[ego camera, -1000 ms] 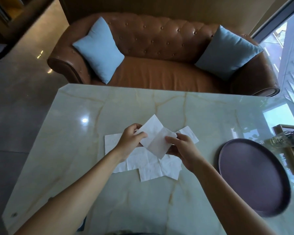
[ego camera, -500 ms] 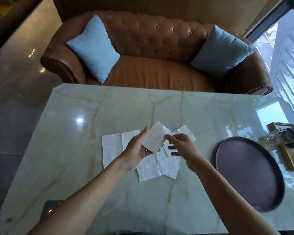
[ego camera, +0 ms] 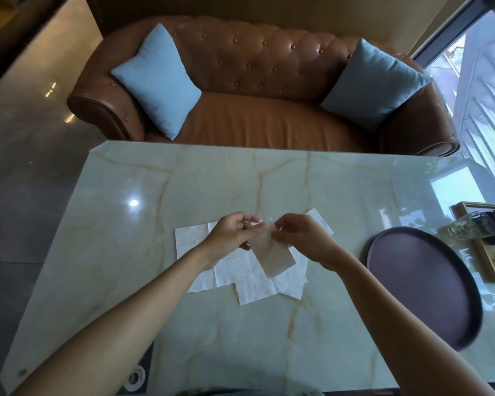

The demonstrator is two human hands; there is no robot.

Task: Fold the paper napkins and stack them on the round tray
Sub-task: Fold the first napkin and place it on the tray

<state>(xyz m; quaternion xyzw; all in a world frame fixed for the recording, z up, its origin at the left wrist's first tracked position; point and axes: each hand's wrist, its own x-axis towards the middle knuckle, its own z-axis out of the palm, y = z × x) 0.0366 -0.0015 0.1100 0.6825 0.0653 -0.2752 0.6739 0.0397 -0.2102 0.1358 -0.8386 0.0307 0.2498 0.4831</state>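
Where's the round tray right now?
In the head view the round tray sits on the table's right side, right of the right hand, beside a wooden box.

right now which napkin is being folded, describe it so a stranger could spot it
On the marble table, left of the round tray, white napkins lie flat. The folded napkin hangs above them, pinched by the left hand and right hand: narrow, shaded, lifted.

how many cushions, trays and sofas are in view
blue cushions: 2, left cushion and right cushion
round tray: 1
brown sofa: 1
total: 4
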